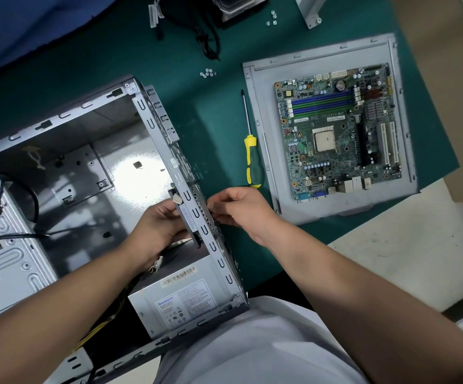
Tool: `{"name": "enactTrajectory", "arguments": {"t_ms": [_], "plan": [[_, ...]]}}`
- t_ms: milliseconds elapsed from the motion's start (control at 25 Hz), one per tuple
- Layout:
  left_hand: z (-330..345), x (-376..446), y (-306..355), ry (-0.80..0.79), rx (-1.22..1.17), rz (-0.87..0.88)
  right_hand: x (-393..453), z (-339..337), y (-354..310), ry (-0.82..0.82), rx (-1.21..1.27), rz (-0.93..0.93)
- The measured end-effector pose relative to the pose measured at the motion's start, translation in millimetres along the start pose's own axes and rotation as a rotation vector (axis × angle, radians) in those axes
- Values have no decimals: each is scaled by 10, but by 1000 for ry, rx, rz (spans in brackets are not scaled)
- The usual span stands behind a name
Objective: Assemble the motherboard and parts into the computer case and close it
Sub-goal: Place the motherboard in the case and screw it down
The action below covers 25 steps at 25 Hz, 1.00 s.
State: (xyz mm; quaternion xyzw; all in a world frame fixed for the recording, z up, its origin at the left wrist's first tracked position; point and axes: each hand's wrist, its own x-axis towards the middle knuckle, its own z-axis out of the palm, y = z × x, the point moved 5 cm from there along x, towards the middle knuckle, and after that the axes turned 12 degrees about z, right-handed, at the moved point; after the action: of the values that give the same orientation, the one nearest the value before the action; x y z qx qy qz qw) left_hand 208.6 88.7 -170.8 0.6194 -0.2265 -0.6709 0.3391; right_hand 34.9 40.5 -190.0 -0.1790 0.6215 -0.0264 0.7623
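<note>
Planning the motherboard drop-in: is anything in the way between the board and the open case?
Yes. Both hands, left hand and right hand, work at the case wall facing the motherboard. The screwdriver lies on the mat between them.

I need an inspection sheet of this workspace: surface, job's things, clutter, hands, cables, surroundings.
Surface: dark green mat.
Job's things: open grey metal computer case; green motherboard on flat grey side panel; yellow-green handled screwdriver; loose silver screws.
Clutter: nothing seen.
Hands: left hand inside case holding a thin black part; right hand pinching at case wall.
Cables: black cable bundle.
Surroundings: pale floor.
</note>
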Motion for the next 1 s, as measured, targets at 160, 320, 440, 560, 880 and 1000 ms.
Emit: {"name": "enactTrajectory", "arguments": {"t_ms": [160, 320, 440, 560, 880, 1000], "plan": [[5, -5, 14, 2, -5, -8, 2, 1, -6, -18, 8, 30], [-2, -8, 18, 2, -14, -32, -2, -9, -8, -6, 22, 74], [7, -13, 22, 13, -25, -42, -11, -14, -46, 9, -6, 104], [26, -18, 41, 11, -10, -28, -37, -12, -86, 21, -39, 91], [20, -12, 29, 23, 9, -45, -70, -6, -101, 23, -53, 78], [18, -6, 29, 21, 15, -37, -62, -15, -93, 27, -48, 89]]}}
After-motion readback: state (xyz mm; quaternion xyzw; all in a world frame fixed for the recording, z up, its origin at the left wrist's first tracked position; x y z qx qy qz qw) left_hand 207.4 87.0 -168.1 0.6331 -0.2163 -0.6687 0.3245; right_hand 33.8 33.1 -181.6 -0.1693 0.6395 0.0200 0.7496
